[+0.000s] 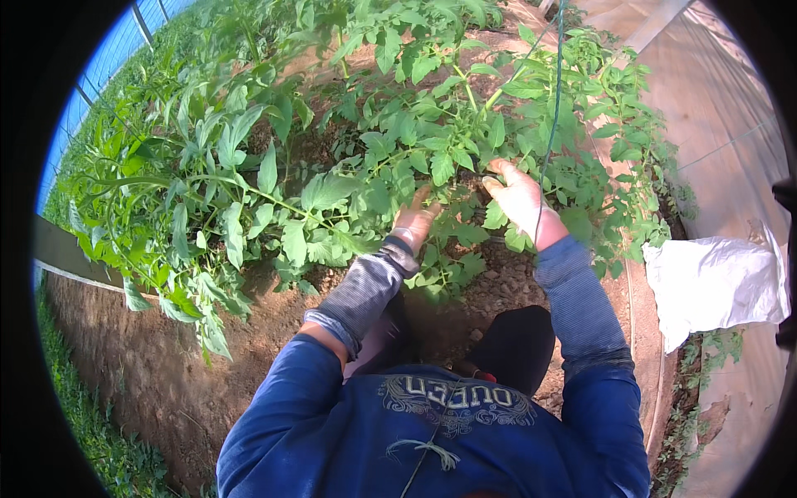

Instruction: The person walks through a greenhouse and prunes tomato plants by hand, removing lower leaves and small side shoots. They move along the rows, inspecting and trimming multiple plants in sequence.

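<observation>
Tomato plants [324, 193] with leafy green stems fill the ground before me. My left hand [416, 219], in a thin glove, reaches into the low foliage; its fingertips lie among leaves, and whether they grip a stem is not clear. To its right my right hand [518, 192], also thinly gloved, is beside a tomato stem with thumb and forefinger pointing left. A dark thin strand shows near those fingertips, but its contact with them is uncertain. Green twine [556, 93] hangs down past my right wrist.
White crumpled sheeting [716, 283] lies at the right, next to a pale plastic film wall [703, 174]. Bare soil [162, 355] runs along the left, with a board [78, 252] at the bed's edge. Blue sheeting [106, 56] and posts stand far left. My knee [520, 342] is below the plants.
</observation>
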Demonstrator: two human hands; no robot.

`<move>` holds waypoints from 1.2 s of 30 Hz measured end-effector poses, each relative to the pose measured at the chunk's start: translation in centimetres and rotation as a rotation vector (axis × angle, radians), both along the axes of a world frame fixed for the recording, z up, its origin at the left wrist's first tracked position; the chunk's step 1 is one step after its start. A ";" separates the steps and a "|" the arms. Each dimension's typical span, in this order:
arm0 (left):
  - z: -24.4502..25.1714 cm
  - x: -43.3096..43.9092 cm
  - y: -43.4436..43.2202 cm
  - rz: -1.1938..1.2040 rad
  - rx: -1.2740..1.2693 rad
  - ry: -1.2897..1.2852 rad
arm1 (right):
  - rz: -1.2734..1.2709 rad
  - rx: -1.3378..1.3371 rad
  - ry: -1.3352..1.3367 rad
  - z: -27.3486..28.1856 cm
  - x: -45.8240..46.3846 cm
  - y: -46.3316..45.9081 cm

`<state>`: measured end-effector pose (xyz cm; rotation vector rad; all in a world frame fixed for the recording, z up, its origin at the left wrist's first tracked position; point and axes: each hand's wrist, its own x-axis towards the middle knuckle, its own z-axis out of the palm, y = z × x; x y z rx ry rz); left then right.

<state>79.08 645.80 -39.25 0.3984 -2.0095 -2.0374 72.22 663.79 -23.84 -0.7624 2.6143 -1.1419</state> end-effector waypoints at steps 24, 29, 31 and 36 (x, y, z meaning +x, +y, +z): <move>1.1 2.9 3.6 -0.389 -0.264 0.220 | 0.065 0.161 0.127 -2.8 -1.6 6.4; 2.1 6.3 2.9 -0.457 0.370 -0.115 | 0.169 0.107 0.215 -4.9 -2.0 6.6; 2.0 6.9 2.5 -0.433 0.199 -0.068 | 0.199 0.254 0.233 0.2 1.2 4.9; -2.4 5.8 2.9 -0.390 -1.343 0.508 | 0.190 0.221 0.304 0.4 0.9 4.7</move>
